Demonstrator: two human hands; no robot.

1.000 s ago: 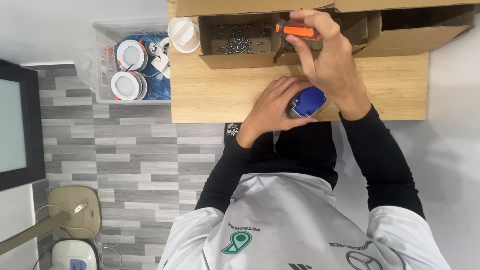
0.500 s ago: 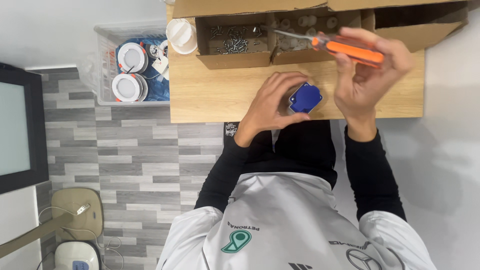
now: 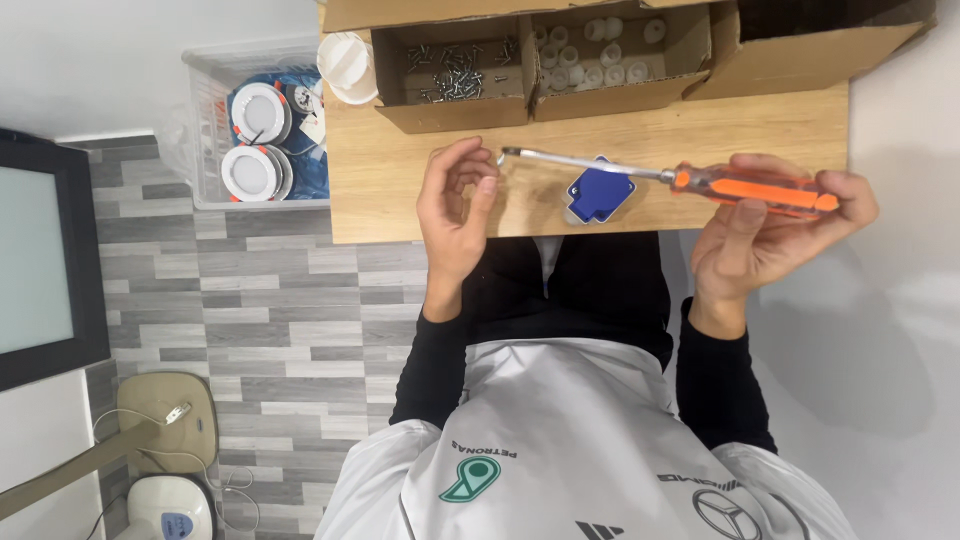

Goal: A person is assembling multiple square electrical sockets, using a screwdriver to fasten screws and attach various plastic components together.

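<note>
Orange-handled screwdriver (image 3: 700, 183) sits in the right hand (image 3: 770, 235), fingers wrapped round the handle, thumb up along its near side. Steel shaft runs out from the grip toward the left hand (image 3: 455, 205), tip ending just beside those fingertips. Left hand is loosely curled, thumb and forefinger drawn close together near the tip; cannot tell whether they pinch a screw, too small to see. Blue square part (image 3: 599, 192) lies on the wooden table (image 3: 400, 190) directly under the shaft, between the two hands, apart from both.

Beyond the shaft, at the table's far edge, stand open cardboard boxes: one (image 3: 455, 80) with loose screws beyond the left hand, one (image 3: 615, 60) with small white plugs next to it. White round cap (image 3: 345, 60) sits beside the screw box. Past the left hand, off the table, clear plastic bin (image 3: 255, 130) holds round white lamp fittings.
</note>
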